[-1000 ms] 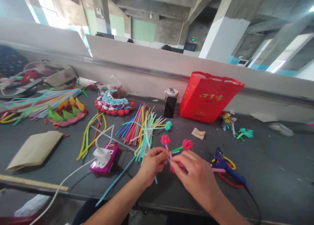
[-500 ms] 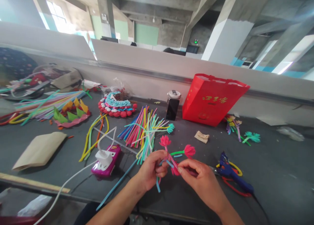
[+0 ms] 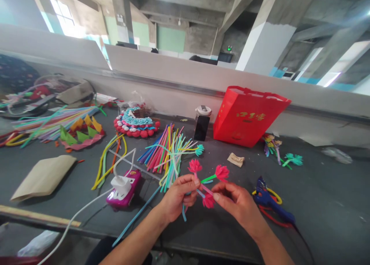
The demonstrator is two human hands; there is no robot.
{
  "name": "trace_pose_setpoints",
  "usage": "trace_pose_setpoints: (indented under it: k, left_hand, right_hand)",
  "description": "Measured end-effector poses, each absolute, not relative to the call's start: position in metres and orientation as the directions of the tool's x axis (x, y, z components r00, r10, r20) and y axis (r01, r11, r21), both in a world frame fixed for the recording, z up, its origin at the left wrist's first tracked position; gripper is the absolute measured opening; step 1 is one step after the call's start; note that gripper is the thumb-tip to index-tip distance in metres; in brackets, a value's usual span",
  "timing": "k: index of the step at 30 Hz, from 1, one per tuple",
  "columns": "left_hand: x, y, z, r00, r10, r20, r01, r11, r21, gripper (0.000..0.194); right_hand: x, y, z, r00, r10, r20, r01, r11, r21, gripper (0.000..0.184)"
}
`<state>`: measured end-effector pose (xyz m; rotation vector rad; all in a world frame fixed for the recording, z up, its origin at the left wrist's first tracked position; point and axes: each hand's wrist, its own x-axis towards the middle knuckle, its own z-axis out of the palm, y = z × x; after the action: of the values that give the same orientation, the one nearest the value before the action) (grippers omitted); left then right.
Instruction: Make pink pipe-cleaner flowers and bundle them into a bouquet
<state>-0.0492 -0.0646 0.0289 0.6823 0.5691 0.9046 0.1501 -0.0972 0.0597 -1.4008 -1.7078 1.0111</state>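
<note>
Over the table's front part, my left hand [image 3: 182, 195] is closed around the stems of several pipe cleaner flowers. One pink bloom [image 3: 195, 166] rises above its fingers, a second pink flower [image 3: 222, 173] on a green stem leans right, and a third pink bloom [image 3: 208, 200] hangs low between the hands. My right hand [image 3: 238, 203] pinches a pink pipe cleaner [image 3: 207, 189] that runs across from the left hand. Blue stem ends [image 3: 184, 213] stick out below my left hand. Where the stems cross inside the left hand is hidden.
A pile of coloured pipe cleaners [image 3: 162, 151] lies behind the hands, near a purple power strip [image 3: 123, 189]. A blue glue gun [image 3: 268, 201] rests at right. Farther back stand a phone [image 3: 201, 128] against a cup and a red bag [image 3: 248, 118].
My right hand has slid rightward along the pink pipe cleaner, away from my left hand. The lower pink bloom shows more fully. My left hand keeps its hold on the stems.
</note>
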Motion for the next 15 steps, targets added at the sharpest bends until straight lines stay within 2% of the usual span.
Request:
trace_pose_setpoints:
  k: [5, 10, 15]
  left_hand:
    - [-0.044, -0.066, 0.029, 0.402, 0.895, -0.194, -0.443, 0.376, 0.814, 0.021]
    - [-0.037, -0.072, 0.026, 0.336, 0.929, -0.156, -0.387, 0.287, 0.876, 0.021]
    - [-0.030, -0.076, 0.031, 0.370, 0.909, -0.192, -0.357, 0.330, 0.874, 0.012]
  right_hand:
    - [0.151, -0.096, 0.058, -0.193, 0.978, 0.084, 0.364, 0.151, -0.919, 0.027]
    - [0.150, -0.092, 0.065, -0.185, 0.972, 0.146, 0.388, 0.209, -0.898, 0.028]
    - [0.138, -0.093, 0.060, -0.127, 0.977, 0.174, 0.372, 0.209, -0.905, 0.024]
